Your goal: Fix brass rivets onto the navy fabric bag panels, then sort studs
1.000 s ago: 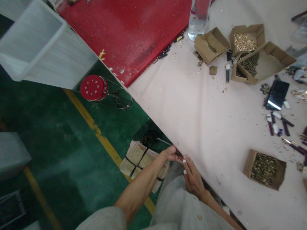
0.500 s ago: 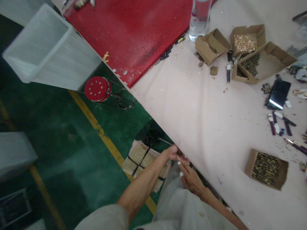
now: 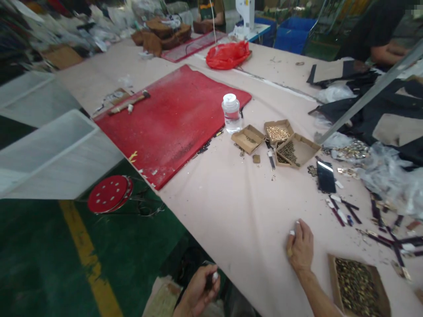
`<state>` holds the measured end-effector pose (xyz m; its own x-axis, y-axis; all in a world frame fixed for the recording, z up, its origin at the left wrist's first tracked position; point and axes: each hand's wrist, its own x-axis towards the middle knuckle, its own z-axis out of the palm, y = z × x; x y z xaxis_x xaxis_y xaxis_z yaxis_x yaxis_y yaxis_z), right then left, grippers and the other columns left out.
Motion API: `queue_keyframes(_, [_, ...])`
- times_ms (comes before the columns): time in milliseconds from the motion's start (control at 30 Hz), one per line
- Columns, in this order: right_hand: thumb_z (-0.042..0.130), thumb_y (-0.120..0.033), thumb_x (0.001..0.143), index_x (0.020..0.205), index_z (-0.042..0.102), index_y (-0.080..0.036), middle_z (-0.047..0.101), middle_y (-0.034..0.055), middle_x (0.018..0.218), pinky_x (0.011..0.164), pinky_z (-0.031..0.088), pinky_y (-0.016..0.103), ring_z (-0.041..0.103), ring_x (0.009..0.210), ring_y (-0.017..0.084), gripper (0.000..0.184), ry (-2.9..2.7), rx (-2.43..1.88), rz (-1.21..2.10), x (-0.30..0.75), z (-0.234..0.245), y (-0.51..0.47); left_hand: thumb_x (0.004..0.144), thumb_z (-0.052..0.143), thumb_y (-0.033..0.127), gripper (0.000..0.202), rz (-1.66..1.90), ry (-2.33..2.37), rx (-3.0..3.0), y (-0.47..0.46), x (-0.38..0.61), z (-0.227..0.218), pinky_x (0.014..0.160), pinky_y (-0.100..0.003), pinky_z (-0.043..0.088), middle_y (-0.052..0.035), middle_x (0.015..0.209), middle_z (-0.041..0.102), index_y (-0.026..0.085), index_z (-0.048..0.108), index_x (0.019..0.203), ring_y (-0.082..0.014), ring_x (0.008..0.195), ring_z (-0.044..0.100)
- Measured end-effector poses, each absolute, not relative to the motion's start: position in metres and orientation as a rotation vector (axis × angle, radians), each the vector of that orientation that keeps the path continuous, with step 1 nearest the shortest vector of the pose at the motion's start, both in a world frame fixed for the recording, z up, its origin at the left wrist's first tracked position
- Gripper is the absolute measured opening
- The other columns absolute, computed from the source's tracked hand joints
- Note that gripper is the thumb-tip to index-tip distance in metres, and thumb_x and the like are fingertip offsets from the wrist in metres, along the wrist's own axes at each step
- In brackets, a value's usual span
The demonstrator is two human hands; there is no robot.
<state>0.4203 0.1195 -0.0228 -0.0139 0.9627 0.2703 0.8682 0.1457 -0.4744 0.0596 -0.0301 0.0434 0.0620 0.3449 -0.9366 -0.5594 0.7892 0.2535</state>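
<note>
My left hand (image 3: pixel 198 291) hangs below the table's near edge, its fingers curled around a small dark thing I cannot make out. My right hand (image 3: pixel 300 248) rests palm down on the pale pink table (image 3: pixel 238 207), fingers bent, with nothing visible in it. Just right of that hand stands an open cardboard box of small dark metal parts (image 3: pixel 358 284).
A red mat (image 3: pixel 168 121) covers the table's left part, with a clear plastic bottle (image 3: pixel 231 112) at its edge. Three open cardboard boxes (image 3: pixel 276 141), a phone (image 3: pixel 325 176) and scattered dark strips lie beyond. A red stool (image 3: pixel 109 193) stands on the green floor. Another person's arm (image 3: pixel 386 53) is far right.
The view has tilted up to take in the whole table. My hands have parted: the right one moved up onto the tabletop, the left stayed below the edge.
</note>
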Motion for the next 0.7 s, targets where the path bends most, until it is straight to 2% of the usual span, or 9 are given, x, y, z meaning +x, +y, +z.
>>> queue_keyframes(100, [0.04, -0.029, 0.1, 0.144, 0.044, -0.006, 0.043, 0.0269, 0.148, 0.109, 0.036, 0.065, 0.037, 0.139, 0.037, 0.049, -1.886, -1.749, 0.22, 0.413, -0.023, 0.12, 0.084, 0.055, 0.037, 0.034, 0.79, 1.507, -0.117, 0.057, 0.084, 0.075, 0.035, -0.019, 0.02, -0.0066, 0.055, 0.059, 0.014, 0.055, 0.059, -0.0089, 0.038, 0.044])
queue_keyframes(167, [0.04, -0.029, 0.1, 0.143, 0.045, -0.004, 0.042, 0.0275, 0.148, 0.109, 0.035, 0.065, 0.037, 0.139, 0.038, 0.05, -1.878, -1.765, 0.226, 0.411, -0.024, 0.12, 0.085, 0.056, 0.029, 0.03, 0.844, 1.469, -0.019, 0.125, 0.108, 0.091, 0.039, -0.021, 0.032, -0.0111, 0.064, 0.064, 0.012, 0.059, 0.062, -0.0111, 0.046, 0.052])
queue_keyframes(233, [0.04, -0.03, 0.099, 0.143, 0.044, -0.003, 0.041, 0.0278, 0.148, 0.11, 0.035, 0.064, 0.036, 0.139, 0.038, 0.052, -1.881, -1.791, 0.24, 0.411, -0.024, 0.123, 0.09, 0.059, 0.03, 0.026, 0.983, 1.349, 0.148, 0.196, 0.133, 0.105, 0.05, -0.025, 0.047, -0.0136, 0.079, 0.069, 0.01, 0.065, 0.075, -0.0145, 0.06, 0.061])
queue_keyframes(300, [0.04, -0.032, 0.099, 0.144, 0.043, -0.003, 0.041, 0.0276, 0.149, 0.11, 0.035, 0.063, 0.035, 0.14, 0.039, 0.054, -1.881, -1.815, 0.241, 0.411, -0.025, 0.128, 0.093, 0.062, 0.037, 0.026, 1.02, 1.29, 0.221, 0.262, 0.159, 0.117, 0.067, -0.03, 0.056, -0.0111, 0.097, 0.07, 0.012, 0.067, 0.097, -0.0161, 0.078, 0.065])
queue_keyframes(367, [0.039, -0.034, 0.099, 0.145, 0.042, -0.004, 0.041, 0.0268, 0.149, 0.111, 0.034, 0.062, 0.034, 0.14, 0.038, 0.055, -1.883, -1.838, 0.231, 0.411, -0.026, 0.134, 0.095, 0.062, 0.04, 0.034, 1.026, 1.238, 0.275, 0.323, 0.184, 0.125, 0.082, -0.037, 0.058, -0.0096, 0.113, 0.066, 0.014, 0.063, 0.117, -0.0188, 0.095, 0.065])
queue_keyframes(433, [0.039, -0.035, 0.1, 0.146, 0.042, -0.006, 0.041, 0.0258, 0.149, 0.111, 0.034, 0.062, 0.034, 0.14, 0.038, 0.055, -1.891, -1.863, 0.214, 0.411, -0.026, 0.14, 0.095, 0.062, 0.04, 0.038, 1.032, 1.187, 0.325, 0.378, 0.207, 0.13, 0.087, -0.042, 0.058, -0.0102, 0.121, 0.063, 0.016, 0.06, 0.124, -0.0213, 0.103, 0.064])
queue_keyframes(700, [0.039, -0.036, 0.099, 0.149, 0.038, -0.008, 0.04, 0.0237, 0.151, 0.112, 0.034, 0.061, 0.032, 0.141, 0.039, 0.056, -1.887, -1.934, 0.227, 0.413, -0.027, 0.152, 0.095, 0.061, 0.04, 0.038, 1.034, 1.074, 0.535, 0.512, 0.272, 0.136, 0.087, -0.042, 0.058, -0.0101, 0.122, 0.063, 0.016, 0.059, 0.125, -0.0214, 0.103, 0.064])
